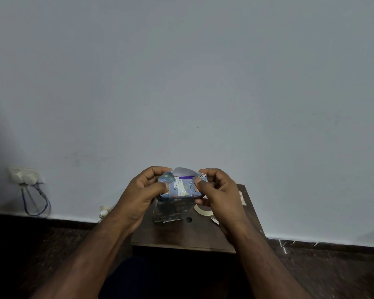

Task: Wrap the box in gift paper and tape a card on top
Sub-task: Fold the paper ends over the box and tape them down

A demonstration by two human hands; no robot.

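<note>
Between both hands [183,188], paper-wrapped box [177,199], its far side hidden.

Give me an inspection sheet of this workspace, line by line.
Surface: small dark wooden table against the wall.
Job's things: box upright, part-wrapped in blue patterned gift paper, top end not closed; tape roll beside it; card-like piece at the table's right edge.
Clutter: paper scrap near the tape.
Grippers: left hand and right hand pinch paper flaps at the box top.
Cables: cords hang from a wall socket.
Surroundings: plain wall, dark floor.
</note>
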